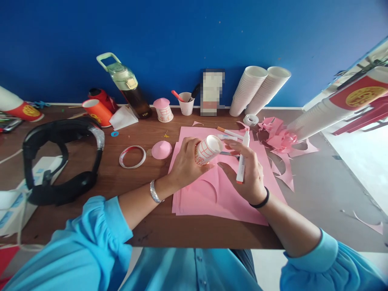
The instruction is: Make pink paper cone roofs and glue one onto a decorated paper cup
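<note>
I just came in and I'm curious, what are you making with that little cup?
A person's left hand holds a paper cup with red lines drawn on it. The right hand has a white marker. Pink paper lies underneath. A similar cup with a pink cone top stands behind.

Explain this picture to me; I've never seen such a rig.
There is no robot: these are a person's own bare hands, seen in one picture by a camera worn on the head, looking forward and down. The left hand holds a cup with red lines on it; the right hand, a marker. Below them, pink paper lies on the table. To its left are a pink cone and a tape roll. Behind stand a bottle and stacked cups.
</note>
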Demonstrator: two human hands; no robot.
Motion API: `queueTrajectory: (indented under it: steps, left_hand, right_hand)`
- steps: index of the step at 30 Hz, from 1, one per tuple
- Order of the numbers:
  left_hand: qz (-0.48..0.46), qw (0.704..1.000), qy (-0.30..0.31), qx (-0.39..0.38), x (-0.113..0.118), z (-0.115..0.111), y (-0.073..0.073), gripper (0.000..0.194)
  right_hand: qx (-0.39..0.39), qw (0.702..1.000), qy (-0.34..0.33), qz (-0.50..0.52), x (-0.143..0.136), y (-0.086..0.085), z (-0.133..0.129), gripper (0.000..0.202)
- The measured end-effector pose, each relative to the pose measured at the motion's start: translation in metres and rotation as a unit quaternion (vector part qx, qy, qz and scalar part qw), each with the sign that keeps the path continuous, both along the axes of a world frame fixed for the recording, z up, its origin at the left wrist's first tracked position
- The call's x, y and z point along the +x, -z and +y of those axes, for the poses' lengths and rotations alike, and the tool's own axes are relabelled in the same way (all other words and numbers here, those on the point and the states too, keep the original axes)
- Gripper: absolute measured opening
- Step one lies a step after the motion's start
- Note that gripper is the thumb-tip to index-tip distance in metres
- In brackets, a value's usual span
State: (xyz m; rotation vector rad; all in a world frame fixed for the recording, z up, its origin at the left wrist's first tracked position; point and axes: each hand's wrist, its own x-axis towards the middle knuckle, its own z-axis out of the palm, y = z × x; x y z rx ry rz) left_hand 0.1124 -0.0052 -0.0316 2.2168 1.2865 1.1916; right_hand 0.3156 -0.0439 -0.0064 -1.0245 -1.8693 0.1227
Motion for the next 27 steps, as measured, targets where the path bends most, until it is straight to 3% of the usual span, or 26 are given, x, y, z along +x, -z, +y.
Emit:
queueTrajectory:
  steps: [4, 9, 11, 15, 18, 22, 27]
  left_hand:
    - [-0.005, 0.999, 0.033, 0.036, 0.0, -0.001, -0.002, 0.058]
    - [-0.146, 0.977, 0.077, -0.136, 0.0, -0.001, -0.007, 0.072]
    - [-0.245, 0.936, 0.105, -0.229, -0.001, 0.001, -0.008, 0.068]
    - [-0.406, 0.794, 0.233, -0.389, -0.005, 0.004, -0.009, 0.055]
    - [-0.431, 0.742, 0.273, -0.436, -0.007, 0.005, -0.01, 0.049]
    - [-0.423, 0.749, 0.269, -0.433, -0.007, 0.005, -0.012, 0.047]
    - [-0.409, 0.798, 0.217, -0.386, -0.004, 0.007, -0.009, 0.06]
  right_hand:
    - [0.011, 1.0, -0.023, 0.018, 0.0, -0.001, 0.001, 0.067]
    - [0.019, 0.998, -0.052, 0.042, -0.001, -0.001, 0.002, 0.068]
    - [0.012, 0.997, -0.049, 0.053, -0.001, -0.001, 0.002, 0.069]
    - [-0.015, 0.997, -0.034, 0.061, -0.001, 0.001, 0.004, 0.068]
    - [-0.017, 0.997, -0.04, 0.062, -0.001, 0.001, 0.004, 0.069]
    - [-0.006, 0.998, -0.04, 0.05, -0.002, 0.001, 0.004, 0.067]
    - [-0.002, 0.999, -0.027, 0.022, -0.001, 0.003, 0.005, 0.066]
